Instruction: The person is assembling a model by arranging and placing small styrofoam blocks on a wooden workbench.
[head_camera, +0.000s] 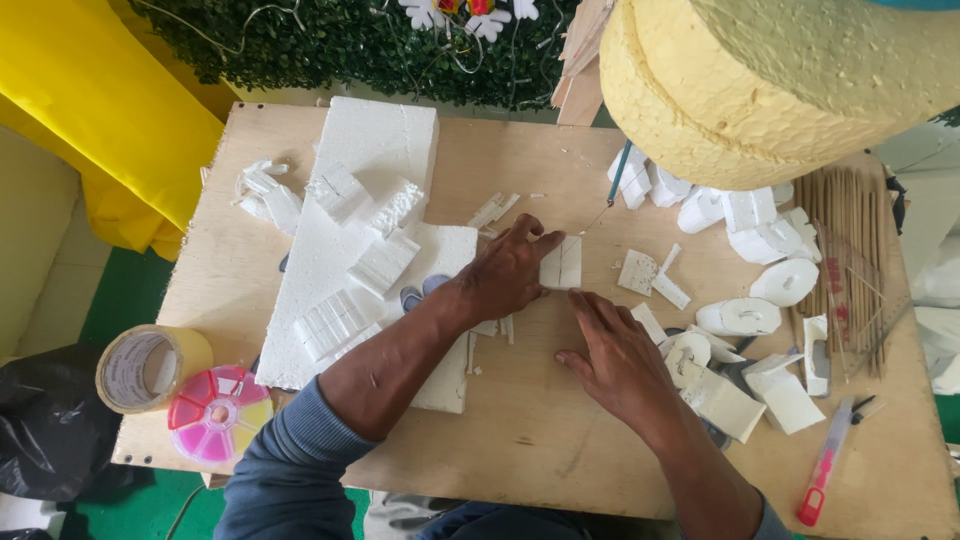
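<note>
My left hand (507, 272) reaches across the wooden table (540, 440) and pinches a small white foam block (562, 262) at its left edge. My right hand (617, 357) lies flat on the wood just below and to the right of that block, fingers spread, holding nothing. A large white foam sheet (345, 240) with several cut foam pieces on it lies under and left of my left forearm. More cut foam shapes (742, 316) are scattered to the right of my right hand.
A tape roll (150, 366) and a round pink bead box (220, 413) sit at the table's left front corner. A red craft knife (824, 472) lies at the right front. Thin wooden sticks (850, 240) lie at the right. A big yellow foam form (760, 90) overhangs the back right.
</note>
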